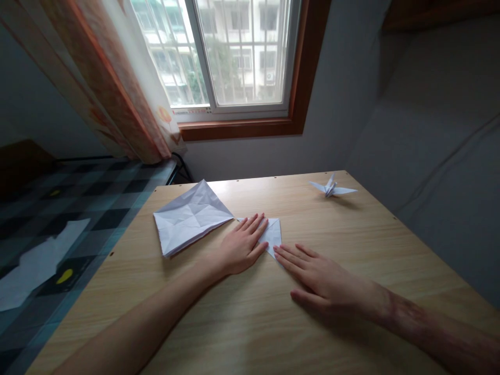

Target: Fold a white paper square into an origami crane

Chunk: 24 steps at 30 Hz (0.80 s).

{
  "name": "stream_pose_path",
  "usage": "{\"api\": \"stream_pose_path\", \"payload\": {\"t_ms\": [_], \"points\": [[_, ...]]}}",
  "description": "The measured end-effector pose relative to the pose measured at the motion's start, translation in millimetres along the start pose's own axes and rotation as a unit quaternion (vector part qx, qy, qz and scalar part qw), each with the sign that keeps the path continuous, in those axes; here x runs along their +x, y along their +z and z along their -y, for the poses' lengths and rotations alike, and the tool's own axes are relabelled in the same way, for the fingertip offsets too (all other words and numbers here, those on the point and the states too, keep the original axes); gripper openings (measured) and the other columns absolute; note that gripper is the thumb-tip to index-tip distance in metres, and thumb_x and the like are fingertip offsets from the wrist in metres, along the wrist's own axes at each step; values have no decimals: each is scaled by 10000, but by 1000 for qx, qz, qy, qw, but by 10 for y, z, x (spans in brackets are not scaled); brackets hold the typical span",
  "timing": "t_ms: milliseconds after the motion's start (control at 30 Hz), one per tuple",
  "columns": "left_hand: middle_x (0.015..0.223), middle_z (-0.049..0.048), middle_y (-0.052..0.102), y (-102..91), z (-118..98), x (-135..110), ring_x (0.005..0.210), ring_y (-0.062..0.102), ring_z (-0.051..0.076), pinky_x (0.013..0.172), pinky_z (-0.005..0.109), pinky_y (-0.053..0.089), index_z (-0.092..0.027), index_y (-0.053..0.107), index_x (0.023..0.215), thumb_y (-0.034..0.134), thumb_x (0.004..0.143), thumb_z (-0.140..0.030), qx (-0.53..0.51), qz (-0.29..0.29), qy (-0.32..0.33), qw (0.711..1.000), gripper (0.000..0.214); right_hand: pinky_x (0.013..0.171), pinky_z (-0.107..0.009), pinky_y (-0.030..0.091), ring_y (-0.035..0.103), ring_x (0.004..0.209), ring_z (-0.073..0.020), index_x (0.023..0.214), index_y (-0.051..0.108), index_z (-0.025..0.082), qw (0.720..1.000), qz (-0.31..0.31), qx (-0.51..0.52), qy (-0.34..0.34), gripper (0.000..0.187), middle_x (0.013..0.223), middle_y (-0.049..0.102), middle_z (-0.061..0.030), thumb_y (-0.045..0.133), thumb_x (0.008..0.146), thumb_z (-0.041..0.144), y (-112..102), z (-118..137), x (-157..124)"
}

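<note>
My left hand (242, 244) lies flat, fingers stretched out, pressing on a small folded white paper (273, 234) in the middle of the wooden table (273, 323). My right hand (322, 278) rests flat beside it, its fingertips touching the paper's lower right corner. The hands hide most of the paper. A stack of creased white square sheets (189, 216) lies just left of my left hand. A finished white paper crane (332, 187) stands at the far right of the table.
A bed with a dark checked cover (58, 219) borders the table's left side, with a white paper sheet (35, 265) on it. Behind the table are a window (234, 52), a patterned curtain (128, 88) and a grey wall (429, 130).
</note>
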<state>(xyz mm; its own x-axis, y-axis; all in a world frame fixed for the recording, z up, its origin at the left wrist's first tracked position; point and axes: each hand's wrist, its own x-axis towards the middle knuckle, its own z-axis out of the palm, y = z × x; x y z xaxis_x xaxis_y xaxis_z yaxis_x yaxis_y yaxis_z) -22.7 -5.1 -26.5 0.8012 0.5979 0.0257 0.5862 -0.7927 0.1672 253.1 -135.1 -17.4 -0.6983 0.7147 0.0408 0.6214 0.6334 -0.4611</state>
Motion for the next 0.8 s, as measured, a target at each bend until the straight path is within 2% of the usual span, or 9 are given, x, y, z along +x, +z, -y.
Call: {"api": "stream_pose_path", "payload": {"t_ms": [133,200,433,633,800], "points": [[1844,141,188,-13,11,2,1718,193,336,1371,532,233,-227,295,1756,265,1166,-574,14,9,16,1000,686,1405,-532,212,271,1696,-302,1789,124,289,1000,12,-1,-14,791,1827,239,-76,516,1134,498,-11,-50,-42],[1845,134,190,4,21,2,1717,199,340,1369,541,230,-247,291,1759,262,1166,-570,16,4,22,1000,675,1400,-532,226,281,1693,-302,1788,139,288,1000,-2,-9,-4,792,1823,248,-79,518,1131,517,4,-121,-17],[1844,145,177,16,24,-1,1716,197,351,1370,554,227,-243,239,1775,272,1167,-567,15,-6,33,999,690,1398,-526,232,244,1705,-312,1786,180,218,994,-58,-72,64,829,1834,196,-119,489,1120,604,-13,-420,291],[1833,189,186,-27,-54,-11,1711,217,341,1383,509,208,-157,255,1763,254,1170,-552,23,8,20,1000,713,1398,-532,209,219,1713,-275,1783,196,194,989,-54,-107,82,697,1832,216,-120,359,1163,467,-84,-632,643],[1825,186,229,3,-85,-72,1700,260,330,1379,494,235,-142,262,1751,262,1170,-537,27,5,54,998,702,1392,-534,233,250,1705,-265,1776,248,219,988,-64,-115,85,645,1827,251,-90,309,1165,418,-87,-699,720]]}}
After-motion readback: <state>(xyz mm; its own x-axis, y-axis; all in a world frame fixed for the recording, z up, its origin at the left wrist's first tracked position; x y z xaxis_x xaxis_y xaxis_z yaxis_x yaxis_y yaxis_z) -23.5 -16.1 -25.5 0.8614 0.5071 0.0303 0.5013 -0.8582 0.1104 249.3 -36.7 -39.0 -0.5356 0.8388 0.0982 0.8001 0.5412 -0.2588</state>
